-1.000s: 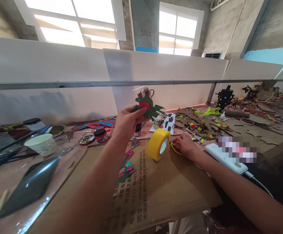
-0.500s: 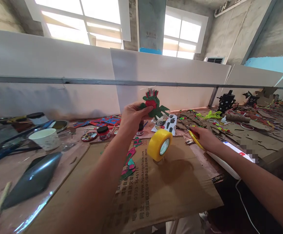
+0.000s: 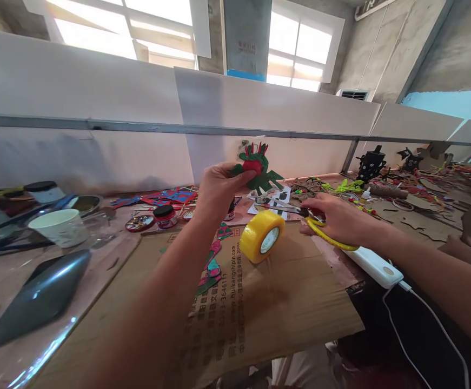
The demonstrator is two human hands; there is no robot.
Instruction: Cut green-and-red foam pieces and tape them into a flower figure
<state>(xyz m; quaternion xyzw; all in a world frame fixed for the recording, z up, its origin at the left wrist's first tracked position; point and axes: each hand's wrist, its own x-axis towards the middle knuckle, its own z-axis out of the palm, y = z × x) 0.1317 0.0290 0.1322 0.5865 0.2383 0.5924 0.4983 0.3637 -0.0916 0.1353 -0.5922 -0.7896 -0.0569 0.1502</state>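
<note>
Pinched in my left hand (image 3: pixel 223 186) is a green and red painted cutout (image 3: pixel 259 168), held upright above the table. My right hand (image 3: pixel 328 216) grips yellow-handled scissors (image 3: pixel 320 229), whose blades point left, just below the cutout. A roll of yellow tape (image 3: pixel 261 236) stands on edge on a cardboard sheet (image 3: pixel 296 302). Pink and green painted pieces (image 3: pixel 211 267) lie on the cardboard, partly hidden behind my left forearm.
At the left are a white cup (image 3: pixel 59 227) and a dark glossy sheet (image 3: pixel 42 294). Behind sit a red paint jar (image 3: pixel 165 216) and red-blue cutouts (image 3: pixel 170 195). A white power strip (image 3: pixel 377 267) lies right; another person's hand (image 3: pixel 468 254) shows at far right.
My right hand has moved slightly left with the scissors, which now extend toward the cutout. The phone under my right arm no longer shows. The view has shifted a little.
</note>
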